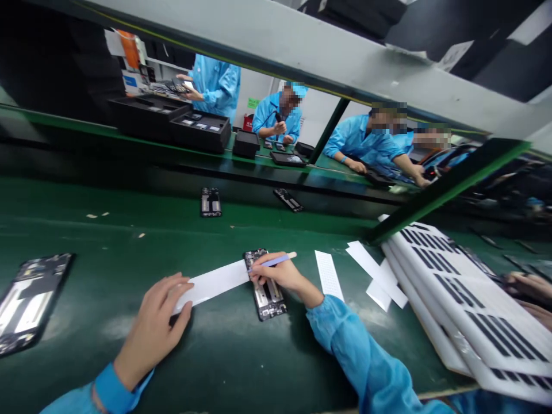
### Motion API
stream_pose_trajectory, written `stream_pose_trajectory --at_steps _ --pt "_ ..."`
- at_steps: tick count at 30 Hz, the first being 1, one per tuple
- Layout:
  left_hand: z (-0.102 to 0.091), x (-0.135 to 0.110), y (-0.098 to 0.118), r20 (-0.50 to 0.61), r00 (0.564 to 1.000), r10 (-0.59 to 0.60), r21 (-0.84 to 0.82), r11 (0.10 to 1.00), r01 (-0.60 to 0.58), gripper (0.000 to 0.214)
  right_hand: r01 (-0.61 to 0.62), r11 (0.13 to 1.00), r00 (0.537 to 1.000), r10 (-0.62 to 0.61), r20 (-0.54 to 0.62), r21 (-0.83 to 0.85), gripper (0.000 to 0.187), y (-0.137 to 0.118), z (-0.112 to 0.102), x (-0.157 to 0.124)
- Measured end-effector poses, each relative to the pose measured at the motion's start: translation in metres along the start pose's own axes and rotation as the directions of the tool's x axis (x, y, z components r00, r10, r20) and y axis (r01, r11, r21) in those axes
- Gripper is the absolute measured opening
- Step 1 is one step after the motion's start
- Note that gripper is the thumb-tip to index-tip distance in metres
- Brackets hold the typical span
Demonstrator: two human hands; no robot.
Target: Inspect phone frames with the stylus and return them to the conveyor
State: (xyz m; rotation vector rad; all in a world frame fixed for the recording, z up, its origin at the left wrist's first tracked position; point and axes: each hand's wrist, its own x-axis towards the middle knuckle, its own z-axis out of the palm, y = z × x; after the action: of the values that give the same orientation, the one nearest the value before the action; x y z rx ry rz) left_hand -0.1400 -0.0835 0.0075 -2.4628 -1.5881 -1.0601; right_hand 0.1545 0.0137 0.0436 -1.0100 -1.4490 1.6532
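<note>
Between the thumb and fingers of my left hand (160,316) is the near end of a white paper strip (219,282), whose far end reaches the edge of an opened phone (269,296). My right hand (280,270) is closed on a slim lilac stick with a pale end (276,260), held like a pen over the upper part of that phone. The phone lies face down with its circuit board and silver battery area showing. Fingers hide the stick's tip and part of the board.
More opened phones lie at the left (32,302) and farther back (211,202). Right of my arm are a label sheet (329,276) and loose white strips (377,273), then stacked white slotted trays (457,287). A green post (452,184) slants above; co-workers in blue sit and stand beyond.
</note>
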Motion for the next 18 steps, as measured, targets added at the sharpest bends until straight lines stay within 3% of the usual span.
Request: stream_pose_trajectory --at_steps 4,8,12,18 --pt "0.029 0.018 0.046 0.131 0.979 0.153 -0.085 0.986 -0.143 0.033 -0.074 0.997 0.997 0.074 0.009 -0.027 0.032 0.008 -0.039 -0.033" --pt "0.052 0.036 0.084 0.274 0.924 0.266 -0.184 0.958 -0.221 0.035 -0.119 0.993 0.993 0.12 0.023 -0.017 0.031 0.019 -0.043 -0.068" --pt "0.058 0.042 0.096 0.309 0.897 0.317 -0.245 0.938 -0.247 0.02 -0.182 0.983 0.983 0.182 0.016 -0.014 0.032 0.025 -0.043 -0.086" --pt "0.058 0.045 0.096 0.348 0.868 0.355 -0.249 0.927 -0.279 0.022 -0.203 0.979 0.979 0.204 0.026 -0.034 0.036 0.026 -0.049 -0.082"
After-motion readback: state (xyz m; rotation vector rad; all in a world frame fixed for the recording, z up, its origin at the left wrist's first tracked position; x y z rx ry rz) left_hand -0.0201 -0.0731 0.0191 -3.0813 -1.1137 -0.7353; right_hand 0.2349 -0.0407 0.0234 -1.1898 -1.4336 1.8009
